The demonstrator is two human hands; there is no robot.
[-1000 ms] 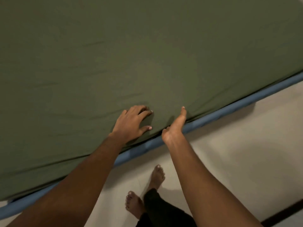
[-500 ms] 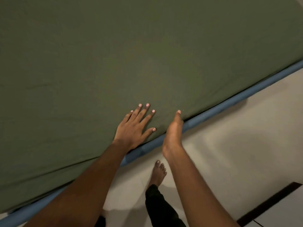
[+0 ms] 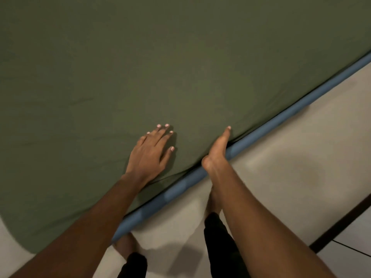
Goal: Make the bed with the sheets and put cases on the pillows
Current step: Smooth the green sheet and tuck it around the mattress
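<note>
Left hand (image 3: pixel 150 151) flat, fingers straight and spread, green sheet (image 3: pixel 180 67) directly under them. Right hand (image 3: pixel 217 149) edge-on, fingers straight, gripping nothing, pressed against sheet hem beside blue mattress edge (image 3: pixel 281 119).

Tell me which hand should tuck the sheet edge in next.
Probably the right hand: it stands edge-on right at the line where the green sheet meets the blue rim. The left hand lies flat on top of the sheet, farther in.

Matt green cloth sheet (image 3: pixel 180 67)
</note>
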